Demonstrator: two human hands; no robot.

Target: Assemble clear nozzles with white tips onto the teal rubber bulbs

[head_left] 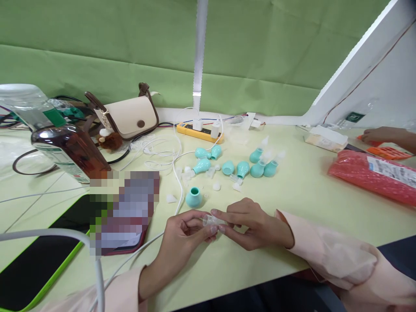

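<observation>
Between my two hands, just above the table near its front edge, is a small clear plastic tube piece (210, 220). My left hand (185, 234) pinches it from the left with thumb and fingers. From the right, the thumb and fingertips of my right hand (250, 223) close on its other end. A teal rubber bulb (194, 198) stands beyond my left hand, its round opening facing up. Farther back lie several more teal bulbs (242, 169), some with clear tips on them. Small clear and white plastic parts (216, 186) are scattered among them.
A yellow power strip (199, 132) with white cables lies behind the bulbs. At left are two phones (42, 255), a bottle of brown liquid (69, 151) and a cream handbag (130, 117). A red bubble-wrap parcel (373, 173) and another person's hand (377, 135) are at right.
</observation>
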